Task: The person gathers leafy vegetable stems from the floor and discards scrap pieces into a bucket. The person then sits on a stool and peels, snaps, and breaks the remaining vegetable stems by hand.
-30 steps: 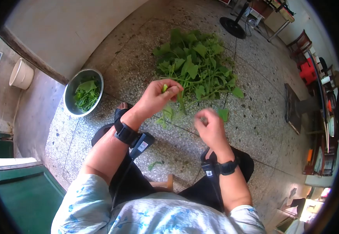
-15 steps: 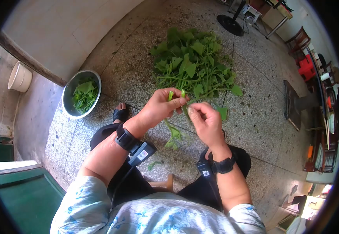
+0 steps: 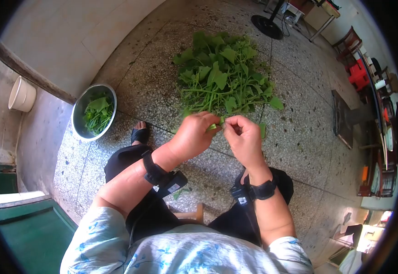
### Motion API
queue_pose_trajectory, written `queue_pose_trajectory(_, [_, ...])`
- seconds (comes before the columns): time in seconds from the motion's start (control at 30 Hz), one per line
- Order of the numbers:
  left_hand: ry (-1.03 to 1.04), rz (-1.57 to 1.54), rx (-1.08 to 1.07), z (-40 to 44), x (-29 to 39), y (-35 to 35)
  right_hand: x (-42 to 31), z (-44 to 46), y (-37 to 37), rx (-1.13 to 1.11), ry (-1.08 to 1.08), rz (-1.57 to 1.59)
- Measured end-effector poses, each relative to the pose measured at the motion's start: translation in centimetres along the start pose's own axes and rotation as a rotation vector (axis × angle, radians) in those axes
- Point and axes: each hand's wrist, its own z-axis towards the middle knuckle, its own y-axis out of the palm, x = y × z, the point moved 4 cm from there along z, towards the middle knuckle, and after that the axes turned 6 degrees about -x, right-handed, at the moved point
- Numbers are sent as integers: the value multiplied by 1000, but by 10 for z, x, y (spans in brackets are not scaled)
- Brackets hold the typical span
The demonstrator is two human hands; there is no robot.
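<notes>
My left hand is closed on green stems, whose cut ends poke out by the fingertips. Close beside it, my right hand pinches at the tip of the same stems, thumb against forefinger. Just beyond both hands, a large heap of leafy green vines lies on the speckled floor. A loose leaf shows behind my right hand. To the left, a metal basin holds picked greens.
Beneath me is a small wooden stool. A white bucket stands at the far left, past the wall edge. At the upper right are a black stand base, a wooden chair and a red stool.
My right hand has come in from apart to meet my left at the stems. My left hand has turned, and the leaf hanging below it is no longer in sight.
</notes>
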Motion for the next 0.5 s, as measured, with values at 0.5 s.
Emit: queue_pose_trajectory(0.5, [-311, -879, -3, 3, -15, -3, 19, -1, -2, -64, 174, 1074])
